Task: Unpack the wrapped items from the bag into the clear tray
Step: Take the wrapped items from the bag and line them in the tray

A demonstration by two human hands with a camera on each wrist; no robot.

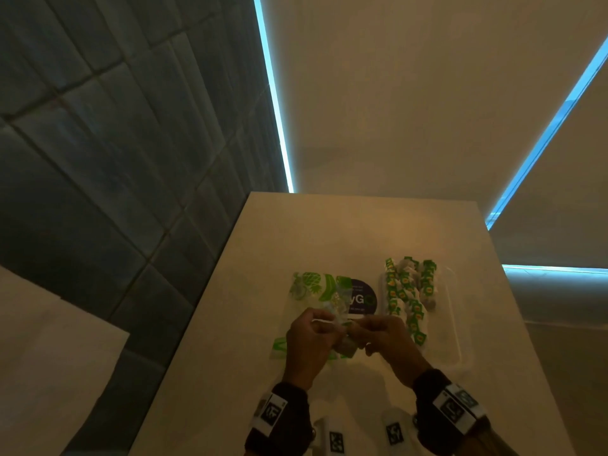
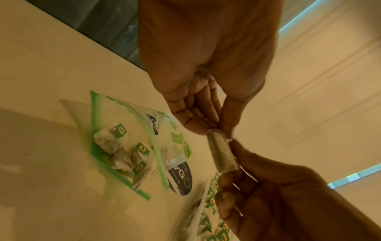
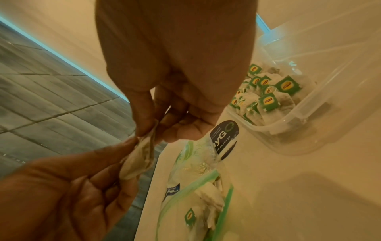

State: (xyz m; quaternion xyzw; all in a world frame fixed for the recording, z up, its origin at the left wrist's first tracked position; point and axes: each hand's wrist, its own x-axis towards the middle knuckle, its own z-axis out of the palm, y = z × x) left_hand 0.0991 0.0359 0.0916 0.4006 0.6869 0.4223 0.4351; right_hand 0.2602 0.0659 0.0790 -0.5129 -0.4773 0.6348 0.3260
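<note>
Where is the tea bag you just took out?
The tea bag is up in the air, pinched between the left hand and right hand, above the bag.

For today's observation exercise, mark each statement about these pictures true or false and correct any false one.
1. Both hands hold one tea bag between them. True: left hand, right hand.
2. The zip bag is empty. False: tea bags still lie inside it.
3. The clear tray already holds tea bags. True.
4. The tray sits left of the zip bag in the head view. False: it sits to its right.
5. The zip bag hangs in the air. False: it lies on the table.
</note>
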